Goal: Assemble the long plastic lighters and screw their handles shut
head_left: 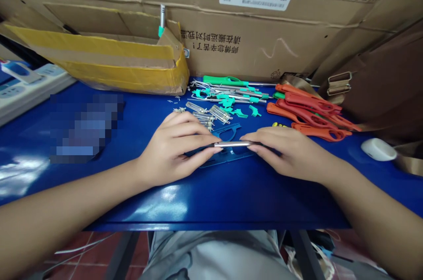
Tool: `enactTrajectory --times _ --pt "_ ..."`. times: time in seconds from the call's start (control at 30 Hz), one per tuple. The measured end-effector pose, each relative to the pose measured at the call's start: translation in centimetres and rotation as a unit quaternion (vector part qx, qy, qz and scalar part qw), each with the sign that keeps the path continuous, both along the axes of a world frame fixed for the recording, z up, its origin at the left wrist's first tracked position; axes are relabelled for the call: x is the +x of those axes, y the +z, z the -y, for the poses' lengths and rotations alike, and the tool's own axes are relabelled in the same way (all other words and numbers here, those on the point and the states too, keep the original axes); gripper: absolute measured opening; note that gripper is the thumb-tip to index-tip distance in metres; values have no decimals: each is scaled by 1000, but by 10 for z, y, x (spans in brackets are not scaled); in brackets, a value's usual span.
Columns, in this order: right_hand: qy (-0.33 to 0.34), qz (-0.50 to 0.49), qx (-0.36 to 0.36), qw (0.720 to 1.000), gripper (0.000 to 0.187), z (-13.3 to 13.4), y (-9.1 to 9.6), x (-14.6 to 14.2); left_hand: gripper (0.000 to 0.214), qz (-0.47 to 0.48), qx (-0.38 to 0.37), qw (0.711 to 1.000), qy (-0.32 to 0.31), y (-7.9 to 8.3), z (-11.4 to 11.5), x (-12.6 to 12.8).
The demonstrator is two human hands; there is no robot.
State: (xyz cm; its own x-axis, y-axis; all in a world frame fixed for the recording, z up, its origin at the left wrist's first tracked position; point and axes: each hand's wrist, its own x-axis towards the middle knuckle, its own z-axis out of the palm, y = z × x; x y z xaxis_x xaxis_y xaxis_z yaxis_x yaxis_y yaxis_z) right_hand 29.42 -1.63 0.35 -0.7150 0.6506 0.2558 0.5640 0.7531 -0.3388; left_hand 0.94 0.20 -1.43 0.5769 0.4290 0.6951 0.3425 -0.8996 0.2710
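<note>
A thin silver metal tube (pixel 233 143) lies level between my hands, just above the blue table. My left hand (pixel 180 147) pinches its left end between thumb and fingers. The other end is in the fingertips of my right hand (pixel 286 150). Behind and below the tube, blue plastic lighter shells (pixel 235 127) rest on the tabletop, partly covered by my fingers. Just beyond my left hand is a cluster of clear lighter fuel tanks (pixel 220 113). Small turquoise trigger pieces (pixel 240 113) are scattered beside them.
Metal lighter rods with turquoise parts (pixel 244 92) lie at the back, near a green shell (pixel 221 80). Orange-red shells (pixel 309 106) are piled right of them, before a white rounded object (pixel 378 149). A yellow-taped carton (pixel 132 72) and power strip (pixel 33 88) stand left.
</note>
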Motion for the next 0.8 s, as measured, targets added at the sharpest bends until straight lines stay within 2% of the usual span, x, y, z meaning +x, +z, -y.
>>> enactTrajectory --times 0.2,0.4,0.57,0.8 --pt "-11 12 -2 1000 26 5 7 -2 15 -8 0 1000 -9 -2 1 2" --pt "2 3 24 1000 21 12 -3 -19 17 -25 -6 999 -20 -5 3 3" --pt "-1 -40 41 998 13 9 -6 -20 20 -34 -10 999 -18 -6 3 2" --pt "-2 -41 43 998 11 9 -7 -20 21 -44 2 999 -23 -6 1 2"
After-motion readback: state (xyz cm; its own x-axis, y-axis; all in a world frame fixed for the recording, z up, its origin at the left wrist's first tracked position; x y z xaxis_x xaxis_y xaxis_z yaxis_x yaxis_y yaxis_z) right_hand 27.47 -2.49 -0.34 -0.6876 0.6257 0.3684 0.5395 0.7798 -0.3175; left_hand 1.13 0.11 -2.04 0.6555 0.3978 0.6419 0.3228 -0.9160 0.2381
